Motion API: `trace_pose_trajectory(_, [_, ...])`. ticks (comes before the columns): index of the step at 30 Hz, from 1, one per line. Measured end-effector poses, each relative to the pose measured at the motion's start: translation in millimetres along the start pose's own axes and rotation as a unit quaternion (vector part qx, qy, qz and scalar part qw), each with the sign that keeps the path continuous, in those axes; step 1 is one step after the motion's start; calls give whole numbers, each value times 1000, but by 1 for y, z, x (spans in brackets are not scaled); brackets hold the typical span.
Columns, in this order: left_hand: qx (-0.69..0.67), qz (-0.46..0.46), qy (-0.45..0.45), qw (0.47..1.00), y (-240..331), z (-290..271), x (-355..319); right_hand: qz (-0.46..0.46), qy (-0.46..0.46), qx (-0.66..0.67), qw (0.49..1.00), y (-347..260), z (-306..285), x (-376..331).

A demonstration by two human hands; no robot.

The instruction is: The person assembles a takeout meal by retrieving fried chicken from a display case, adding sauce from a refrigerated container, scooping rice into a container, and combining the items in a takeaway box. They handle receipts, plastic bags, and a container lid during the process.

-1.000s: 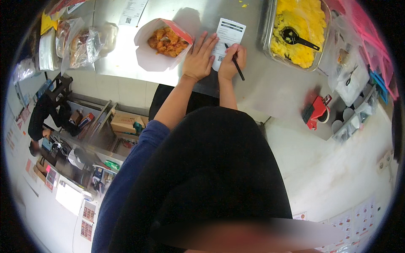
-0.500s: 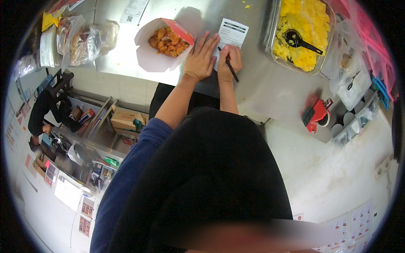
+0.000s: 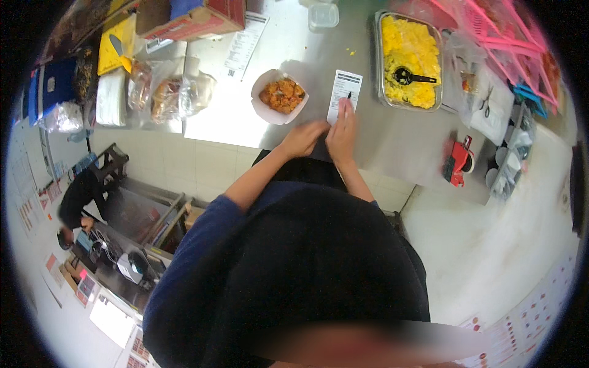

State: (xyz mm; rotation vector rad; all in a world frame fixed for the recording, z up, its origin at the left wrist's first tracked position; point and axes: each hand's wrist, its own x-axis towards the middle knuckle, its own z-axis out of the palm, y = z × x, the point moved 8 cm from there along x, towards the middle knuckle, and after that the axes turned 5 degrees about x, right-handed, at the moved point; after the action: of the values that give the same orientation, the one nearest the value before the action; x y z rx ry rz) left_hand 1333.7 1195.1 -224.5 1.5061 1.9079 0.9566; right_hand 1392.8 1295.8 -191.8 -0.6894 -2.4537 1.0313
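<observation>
On the steel counter, a narrow white printed receipt (image 3: 345, 86) lies in front of me. My right hand (image 3: 342, 138) rests at its lower part with the fingers closed around a black pen (image 3: 350, 95); only one end of the pen shows, pointing away from me. My left hand (image 3: 302, 138) is closed, its fingertips drawn together close to the receipt's lower left corner; whether they pinch the paper is hidden. Just beyond the left hand stands an opened paper food box (image 3: 262, 109) holding orange-red sauced fried pieces (image 3: 282, 96).
To the right sits a clear tray (image 3: 378, 76) of yellow mashed food with a black scoop (image 3: 422, 78). Farther right lies a red label gun (image 3: 457, 162). Bagged food (image 3: 165, 98), a long receipt (image 3: 246, 46) and a cardboard box (image 3: 202, 21) are left. Another person (image 3: 86, 196) works behind.
My left hand has come off the receipt's left side, moved nearer to me, and its spread fingers have closed. The pen now points away from me. The whole view has shifted.
</observation>
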Motion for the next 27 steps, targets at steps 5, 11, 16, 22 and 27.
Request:
trace_pose_trajectory(5, [173, -108, 235, 950, -22, -137, -107, -92, -76, 26, 992, -80, 34, -24])
trace_pose_trajectory(11, [2, 44, 41, 998, -57, -175, -29, -126, -82, -18, 988, -98, 59, 3])
trace_pose_trajectory(16, [106, 167, -40, 979, -42, -184, -16, -107, -64, -68, 990, -99, 63, 14])
trace_pose_trajectory(22, [12, 40, -4, 999, -66, -192, 12, 12, 52, 127, 990, -69, 63, 29])
trace_pose_trajectory(27, [18, 95, 75, 993, -50, -217, 46, 135, 169, 216, 952, -48, 45, 45])
